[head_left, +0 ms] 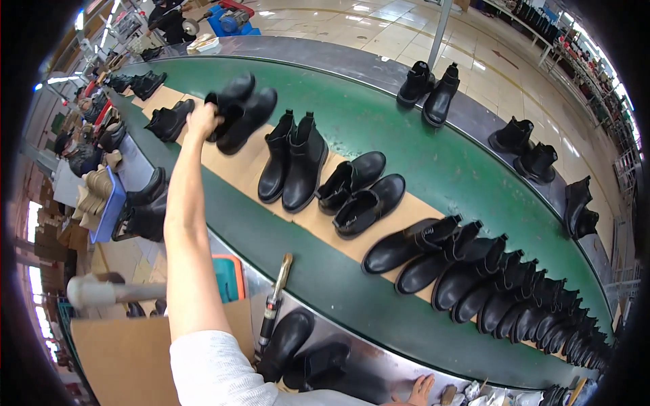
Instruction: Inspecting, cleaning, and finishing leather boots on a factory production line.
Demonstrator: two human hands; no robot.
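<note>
Stretched far out over the green conveyor belt (pixel 352 101), my left hand (pixel 203 122) is closed at the shaft openings of a pair of black ankle boots (pixel 247 122). These boots are blurred, toes pointing away to the right. Just left of the hand lies another pair of black boots (pixel 169 120). To its right, a pair of Chelsea boots (pixel 298 162) stands upright on brown cardboard (pixel 230 166). My right hand (pixel 421 391) rests, fingers spread, on the metal ledge at the lower edge and holds nothing.
Black boots (pixel 362 193) continue in a long row toward the right. More boots (pixel 440 95) stand on the far metal rim. Nearer me are a brass-tipped hand tool (pixel 273 308), boots (pixel 288 342), a cardboard box (pixel 128 358) and a blue crate (pixel 112 206). People work at far left.
</note>
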